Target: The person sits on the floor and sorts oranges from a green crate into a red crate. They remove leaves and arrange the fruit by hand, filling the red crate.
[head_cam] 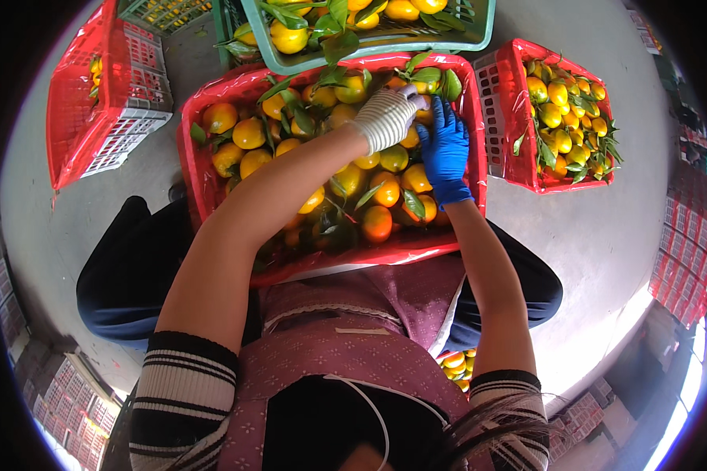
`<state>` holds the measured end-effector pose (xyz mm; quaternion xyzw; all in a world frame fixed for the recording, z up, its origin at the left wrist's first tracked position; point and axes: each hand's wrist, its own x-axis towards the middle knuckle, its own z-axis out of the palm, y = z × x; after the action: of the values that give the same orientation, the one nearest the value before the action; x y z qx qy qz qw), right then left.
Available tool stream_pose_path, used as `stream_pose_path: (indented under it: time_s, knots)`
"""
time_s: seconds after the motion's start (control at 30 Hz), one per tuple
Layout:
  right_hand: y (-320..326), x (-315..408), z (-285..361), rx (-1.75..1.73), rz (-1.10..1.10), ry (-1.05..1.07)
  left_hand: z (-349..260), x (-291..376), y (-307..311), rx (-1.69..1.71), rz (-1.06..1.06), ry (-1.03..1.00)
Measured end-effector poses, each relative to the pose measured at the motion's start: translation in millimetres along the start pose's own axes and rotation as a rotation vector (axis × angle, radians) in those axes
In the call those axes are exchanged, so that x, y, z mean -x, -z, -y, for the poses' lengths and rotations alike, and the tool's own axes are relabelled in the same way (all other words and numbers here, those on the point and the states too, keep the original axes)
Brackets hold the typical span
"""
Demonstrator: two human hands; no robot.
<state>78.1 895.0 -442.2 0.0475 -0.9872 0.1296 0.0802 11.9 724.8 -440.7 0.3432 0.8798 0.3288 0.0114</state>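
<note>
A crate lined with red plastic film point(185, 159) is in front of me, filled with orange-yellow mandarins point(248, 133), several with green leaves. My left hand point(389, 115), in a striped knit glove with grey fingertips, reaches across to the far right part of the crate. Its fingers are bent down among the fruit. Close beside it, my right hand point(446, 150) wears a blue rubber glove, fingers pointing away over the mandarins by the right wall. Fingertips of both hands nearly meet around one mandarin point(425, 113); whether either grips it is hidden.
A green plastic crate point(383, 48) of leafy mandarins overlaps the far rim. Right of me stands another red-lined crate point(521, 118) of fruit. At the left is a red-lined white crate point(124, 126) with some fruit visible. Stacked printed cartons point(680, 247) line the right side.
</note>
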Motion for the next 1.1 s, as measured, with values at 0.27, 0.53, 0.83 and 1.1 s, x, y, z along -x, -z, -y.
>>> stream_pose_path:
  time_s: [0.27,0.53,0.83,1.1]
  knots:
    - [77.0,88.1,34.5,-0.371,0.385,0.108,-42.7,177.0,88.5,0.182,0.312,0.004]
    - [-11.3,162.4,78.2,-0.296,0.344,0.255,-52.2,248.1,38.9,0.045,0.647,0.336]
    - [47.0,114.7,74.7,-0.347,0.802,0.024,-39.8,242.6,88.8,0.308,0.421,0.153]
    - [14.0,81.4,179.5,-0.249,0.317,0.450,1.2,272.3,136.1,-0.164,0.266,0.161]
